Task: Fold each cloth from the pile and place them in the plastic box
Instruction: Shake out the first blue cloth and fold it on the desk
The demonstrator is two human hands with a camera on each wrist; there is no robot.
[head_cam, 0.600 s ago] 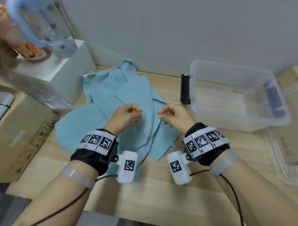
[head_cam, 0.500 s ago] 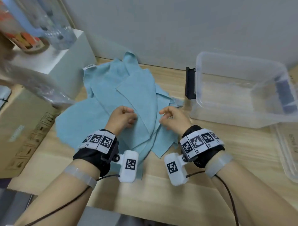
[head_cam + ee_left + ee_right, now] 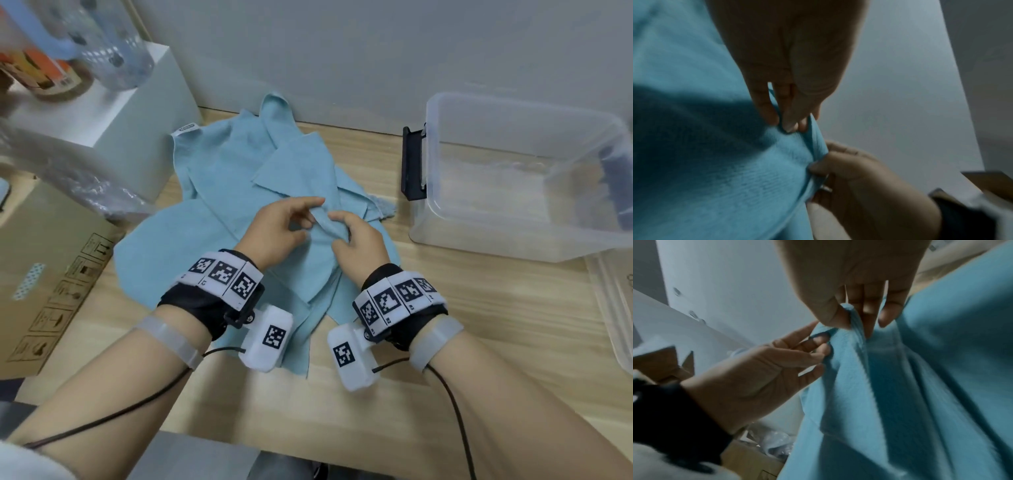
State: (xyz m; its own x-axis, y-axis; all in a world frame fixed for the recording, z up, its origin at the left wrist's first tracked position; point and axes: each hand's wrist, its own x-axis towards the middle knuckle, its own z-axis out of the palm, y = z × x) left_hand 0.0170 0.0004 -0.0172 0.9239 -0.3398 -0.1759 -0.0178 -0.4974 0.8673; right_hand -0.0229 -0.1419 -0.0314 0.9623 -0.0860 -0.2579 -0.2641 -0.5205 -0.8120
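Observation:
A pile of light blue cloths [image 3: 219,192] lies on the wooden table [image 3: 479,308], left of the clear plastic box [image 3: 520,178], which holds no cloth. Over the pile's middle, my left hand [image 3: 291,222] and right hand [image 3: 349,233] meet on a raised ridge of the top cloth [image 3: 323,224]. The left wrist view has my left fingertips [image 3: 791,125] pinching a fold of blue cloth [image 3: 735,170], with my right hand [image 3: 849,170] gripping it just below. In the right wrist view my right thumb and fingers [image 3: 855,318] pinch the cloth edge [image 3: 890,386], and the left hand [image 3: 787,360] touches it.
A white box [image 3: 113,126] with a clear bottle and a printed packet stands at the back left. Crumpled plastic wrap [image 3: 85,185] lies on a cardboard carton [image 3: 44,274] at the left. A clear lid [image 3: 613,308] lies right of the plastic box. A grey wall runs behind.
Both hands have moved forward and together onto the top cloth and now pinch a raised fold of it. Earlier they hovered apart above the pile, loosely curled.

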